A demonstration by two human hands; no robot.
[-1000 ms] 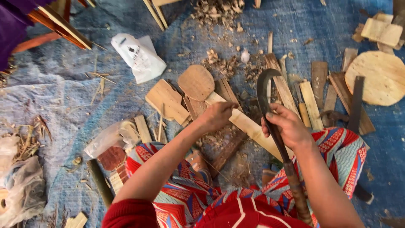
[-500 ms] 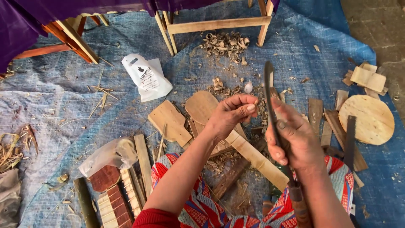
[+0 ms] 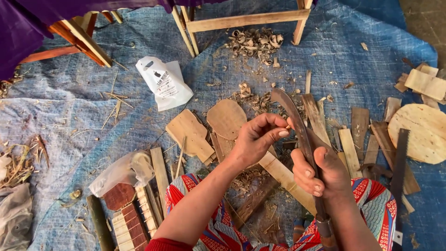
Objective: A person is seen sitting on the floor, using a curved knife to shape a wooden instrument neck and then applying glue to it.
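Nearest to us, our right hand (image 3: 320,169) is clenched around the curved knife (image 3: 302,144), gripping the blade partway up while its wooden handle runs down toward our lap. Our left hand (image 3: 255,139) is pinched shut, thumb and fingertips (image 3: 282,133) meeting right at the blade's edge; whether a sliver lies between them we cannot tell. Below both hands, our patterned red cloth (image 3: 367,200) covers the knees. Just beyond, flat paddle-shaped wood pieces (image 3: 204,130) lie on the blue tarp (image 3: 93,111), with straight slats (image 3: 348,144) to the right, beside a handsaw (image 3: 398,172) and a round wooden disc (image 3: 418,132). To the left rest a clear plastic bag (image 3: 123,171) and stacked small wood strips (image 3: 125,227). Farther off lie a white plastic bag (image 3: 165,82), a heap of curled shavings (image 3: 255,42), and wooden frame legs (image 3: 241,21).
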